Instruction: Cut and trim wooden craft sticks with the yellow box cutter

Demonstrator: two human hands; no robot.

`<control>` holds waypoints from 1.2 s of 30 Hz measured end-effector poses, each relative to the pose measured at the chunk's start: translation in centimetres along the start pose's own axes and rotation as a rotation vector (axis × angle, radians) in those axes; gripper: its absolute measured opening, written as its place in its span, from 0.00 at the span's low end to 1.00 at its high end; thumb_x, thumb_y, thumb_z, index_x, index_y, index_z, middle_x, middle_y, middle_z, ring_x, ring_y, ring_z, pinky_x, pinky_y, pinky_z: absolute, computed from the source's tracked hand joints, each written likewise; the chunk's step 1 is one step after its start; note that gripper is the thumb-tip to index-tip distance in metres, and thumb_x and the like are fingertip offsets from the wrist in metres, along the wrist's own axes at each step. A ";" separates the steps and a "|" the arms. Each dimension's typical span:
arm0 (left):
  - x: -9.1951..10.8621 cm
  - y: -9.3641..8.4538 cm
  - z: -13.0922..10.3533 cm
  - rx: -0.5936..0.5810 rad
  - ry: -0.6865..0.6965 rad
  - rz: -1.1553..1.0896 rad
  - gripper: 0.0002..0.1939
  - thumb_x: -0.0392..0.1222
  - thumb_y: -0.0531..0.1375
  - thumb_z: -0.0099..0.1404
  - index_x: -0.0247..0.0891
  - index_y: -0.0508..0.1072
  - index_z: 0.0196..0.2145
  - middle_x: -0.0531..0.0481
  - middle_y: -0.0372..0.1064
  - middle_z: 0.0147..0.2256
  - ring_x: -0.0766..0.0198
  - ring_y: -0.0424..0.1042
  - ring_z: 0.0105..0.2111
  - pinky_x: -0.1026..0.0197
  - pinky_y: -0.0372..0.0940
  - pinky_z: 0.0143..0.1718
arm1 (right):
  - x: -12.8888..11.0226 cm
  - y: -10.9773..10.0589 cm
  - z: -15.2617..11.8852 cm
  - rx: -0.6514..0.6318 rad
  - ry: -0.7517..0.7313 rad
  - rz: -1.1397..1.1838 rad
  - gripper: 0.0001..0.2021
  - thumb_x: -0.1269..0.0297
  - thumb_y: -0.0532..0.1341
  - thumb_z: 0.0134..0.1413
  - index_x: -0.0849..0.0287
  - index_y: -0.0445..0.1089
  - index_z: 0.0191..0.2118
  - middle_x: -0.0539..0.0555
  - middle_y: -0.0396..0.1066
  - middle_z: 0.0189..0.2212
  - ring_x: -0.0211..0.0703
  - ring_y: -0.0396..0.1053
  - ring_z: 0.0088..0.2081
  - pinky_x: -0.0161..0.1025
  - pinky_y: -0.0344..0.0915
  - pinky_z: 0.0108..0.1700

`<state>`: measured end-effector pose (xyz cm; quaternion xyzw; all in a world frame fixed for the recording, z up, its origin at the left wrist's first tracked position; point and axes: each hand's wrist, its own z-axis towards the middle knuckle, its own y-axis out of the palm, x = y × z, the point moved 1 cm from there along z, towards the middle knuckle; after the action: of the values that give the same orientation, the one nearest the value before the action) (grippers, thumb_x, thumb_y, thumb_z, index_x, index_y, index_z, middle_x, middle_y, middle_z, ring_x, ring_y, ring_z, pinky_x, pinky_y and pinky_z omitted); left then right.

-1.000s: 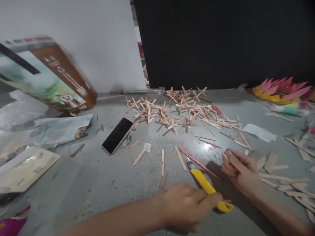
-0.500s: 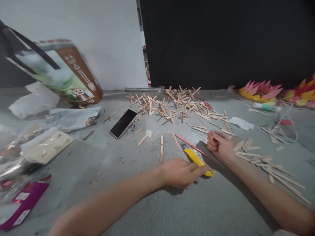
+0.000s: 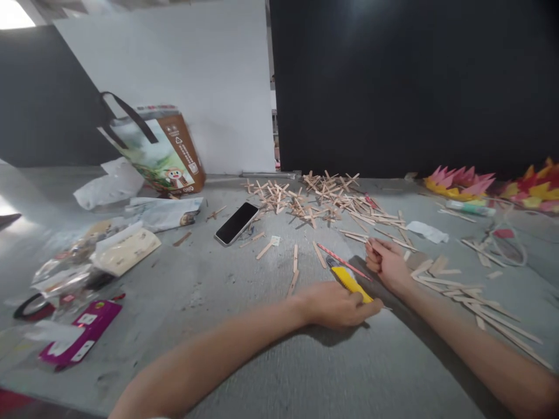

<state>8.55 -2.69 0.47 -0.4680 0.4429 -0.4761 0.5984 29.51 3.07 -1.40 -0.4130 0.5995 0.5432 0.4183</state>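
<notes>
My left hand [image 3: 343, 304] lies over the lower end of a yellow utility knife [image 3: 351, 283], its fingers bent and reaching to a small pale piece at their tips. What the fingers grip is too small to make out. Above the table to the right, my right hand [image 3: 386, 263] is closed in a pinch, and its contents are hidden. Between the hands lies a red patterned stick [image 3: 343, 261]. Wooden sticks [image 3: 296, 258] are on the table near the knife, and crossed sticks [image 3: 312, 201] form a heap farther back.
A black phone [image 3: 237, 223] lies left of the heap. A carrier bag [image 3: 161, 152], plastic packets [image 3: 124, 249] and a purple pack [image 3: 82, 334] are at the left. Loose sticks [image 3: 474, 298], a white tissue [image 3: 427, 231], a glue tube [image 3: 469, 208] and paper flowers [image 3: 460, 183] are at the right.
The view has shifted, showing more of the left side. My left hand has moved slightly right, covering more of the knife's lower end. My right hand remains closed in nearly the same place.
</notes>
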 end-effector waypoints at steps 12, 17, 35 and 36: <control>-6.4 -2.8 -2.9 0.000 -0.633 -0.055 0.31 0.33 0.56 0.73 0.38 0.61 0.72 0.40 0.82 0.50 0.53 0.83 0.41 0.59 0.67 0.36 | -0.9 -1.0 -1.0 -0.150 0.095 -0.013 0.28 0.43 0.76 0.51 0.55 0.60 0.23 0.38 0.43 0.16 0.28 0.37 0.16 0.31 0.37 0.17; -11.4 -3.5 -8.2 0.218 -1.270 -0.082 0.25 0.37 0.47 0.80 0.35 0.60 0.71 0.41 0.82 0.40 0.53 0.81 0.39 0.56 0.69 0.44 | -0.9 -1.6 -1.9 -0.173 0.126 0.015 0.28 0.43 0.75 0.52 0.55 0.61 0.24 0.38 0.42 0.16 0.28 0.35 0.17 0.33 0.35 0.17; -10.4 -0.9 -11.8 0.238 -1.199 -0.063 0.14 0.35 0.56 0.75 0.35 0.80 0.51 0.33 0.77 0.53 0.47 0.74 0.58 0.50 0.65 0.62 | -1.0 -1.6 -3.7 -0.243 0.078 -0.037 0.27 0.44 0.76 0.51 0.55 0.61 0.24 0.38 0.43 0.17 0.29 0.38 0.17 0.35 0.35 0.19; -10.3 -0.9 -12.0 0.233 -1.213 -0.056 0.14 0.36 0.57 0.75 0.34 0.80 0.51 0.33 0.78 0.53 0.46 0.74 0.58 0.50 0.65 0.62 | -1.1 -1.6 -3.7 -0.245 0.072 -0.041 0.27 0.44 0.76 0.51 0.55 0.62 0.24 0.38 0.44 0.17 0.29 0.38 0.17 0.35 0.36 0.19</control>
<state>-4.92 5.72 0.16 -0.5983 -0.0434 -0.1860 0.7782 31.17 -0.72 -0.66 -0.4924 0.5347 0.5884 0.3542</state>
